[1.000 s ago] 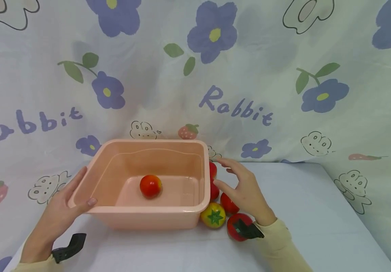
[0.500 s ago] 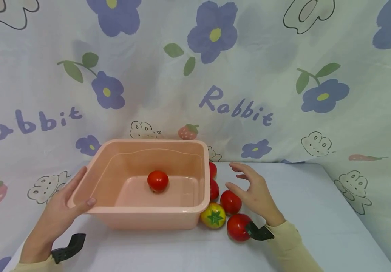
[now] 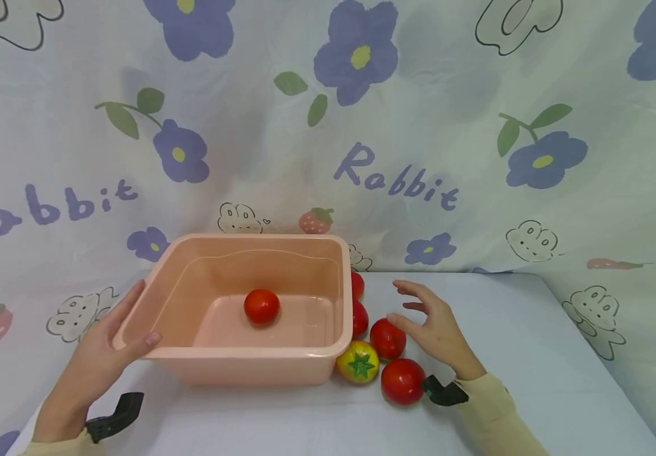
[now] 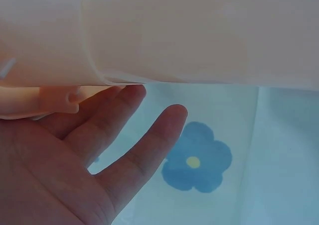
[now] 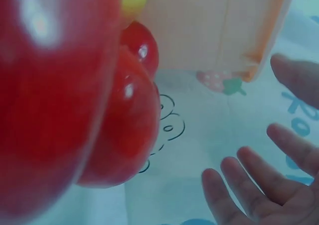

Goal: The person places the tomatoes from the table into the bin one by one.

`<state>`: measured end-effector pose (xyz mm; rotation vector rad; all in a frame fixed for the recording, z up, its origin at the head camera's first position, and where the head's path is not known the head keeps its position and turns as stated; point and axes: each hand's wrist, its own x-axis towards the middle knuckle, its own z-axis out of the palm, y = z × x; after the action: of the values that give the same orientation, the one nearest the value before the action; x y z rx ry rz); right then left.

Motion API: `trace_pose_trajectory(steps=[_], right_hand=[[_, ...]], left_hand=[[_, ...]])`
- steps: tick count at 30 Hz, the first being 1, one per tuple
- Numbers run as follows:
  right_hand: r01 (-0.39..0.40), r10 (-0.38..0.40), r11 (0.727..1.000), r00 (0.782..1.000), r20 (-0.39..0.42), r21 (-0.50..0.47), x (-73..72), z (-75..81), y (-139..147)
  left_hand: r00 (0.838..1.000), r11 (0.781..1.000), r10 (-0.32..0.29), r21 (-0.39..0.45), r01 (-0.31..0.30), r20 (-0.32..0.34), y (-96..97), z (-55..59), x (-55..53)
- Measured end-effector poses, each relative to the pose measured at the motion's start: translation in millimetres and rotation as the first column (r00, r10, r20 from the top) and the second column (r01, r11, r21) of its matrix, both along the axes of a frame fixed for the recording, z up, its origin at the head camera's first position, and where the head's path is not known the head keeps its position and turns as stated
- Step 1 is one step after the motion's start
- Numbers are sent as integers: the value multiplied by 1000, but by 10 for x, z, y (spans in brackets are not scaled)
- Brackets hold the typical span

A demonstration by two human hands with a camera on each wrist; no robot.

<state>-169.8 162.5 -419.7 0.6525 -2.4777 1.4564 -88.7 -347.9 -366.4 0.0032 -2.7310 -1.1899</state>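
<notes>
In the head view, a peach-coloured plastic bin [image 3: 242, 370] has one red tomato [image 3: 262, 307] inside. My left hand [image 3: 96, 351] holds its left end, thumb over the front rim corner; in the left wrist view the fingers [image 4: 154, 143] reach along beneath the rim. My right hand [image 3: 438, 329] hovers right of the bin with loosely bent fingers and nothing in it. Nearest to it is a red tomato [image 3: 388, 339]. A larger red tomato [image 3: 403, 382] lies in front, beside a yellow tomato [image 3: 358, 362] with a green star-shaped top.
Two more red tomatoes, a nearer one [image 3: 359, 318] and a farther one [image 3: 357, 286], are partly hidden behind the bin's right wall. A white-covered table [image 3: 533, 380] extends to the right. Behind hangs a patterned cloth [image 3: 282, 158] with flowers and rabbits.
My right hand has drawn away to the right from the bin's right wall. The tomato inside rolled right, then slightly back left. My left hand has stayed in place.
</notes>
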Motion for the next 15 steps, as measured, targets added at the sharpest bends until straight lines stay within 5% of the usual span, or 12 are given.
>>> trace_pose_trajectory(steps=[15], right_hand=[[-103, 96, 994, 979, 177, 26, -39, -140, 96]], left_hand=[[1000, 999, 12, -34, -12, -12, 3, 1, 7]])
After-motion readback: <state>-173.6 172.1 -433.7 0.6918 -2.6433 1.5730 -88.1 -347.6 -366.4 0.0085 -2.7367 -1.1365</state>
